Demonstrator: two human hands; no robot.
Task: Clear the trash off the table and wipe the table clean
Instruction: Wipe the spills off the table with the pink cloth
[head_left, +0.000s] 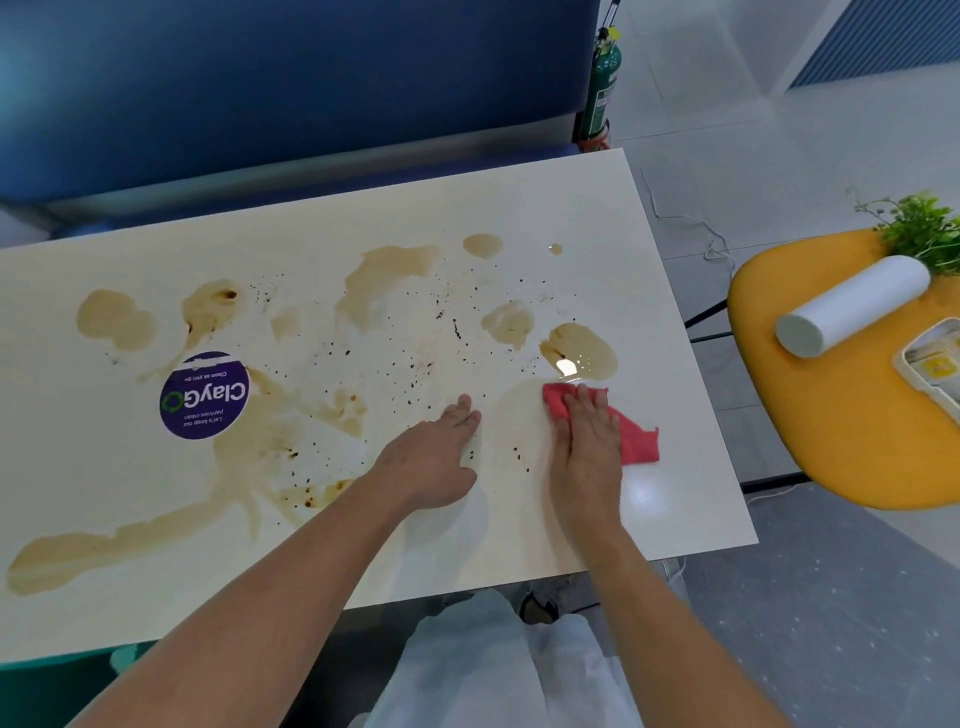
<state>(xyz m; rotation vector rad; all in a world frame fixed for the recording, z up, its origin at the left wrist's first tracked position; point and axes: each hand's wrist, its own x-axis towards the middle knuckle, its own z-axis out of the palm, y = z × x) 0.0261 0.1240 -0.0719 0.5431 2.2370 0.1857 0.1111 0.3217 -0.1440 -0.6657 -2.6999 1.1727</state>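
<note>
At the near right corner of the table (675, 519) the top looks clean and glossy, while a long brown streak (78, 556) lies along the near left edge, well apart from both hands. A little farther in, the right hand (587, 441) lies flat with straight fingers and presses the cloth (636, 441) to the top. Part of the cloth sticks out to the right of the palm. The left hand (436, 457) rests open on the bare top just to its left and holds nothing, with a faint smear between the two hands.

My judgement is that good wiping here means keeping the whole palm on the cloth and pushing in overlapping strokes from the clean side into the dirty. The cloth should be refolded to a dry face once it is soaked, so the liquid is lifted rather than spread. The left hand should stay out of the stroke's path.

Just beyond the cloth's far edge, touching it or nearly so, sits a wet puddle (582, 348), likely the next patch. Dark specks (457, 330) scatter left of the hands and beyond them. More stains (389, 275) spread far and left around a sticker (204, 395), out of easy reach. No loose trash shows on the top.
</note>
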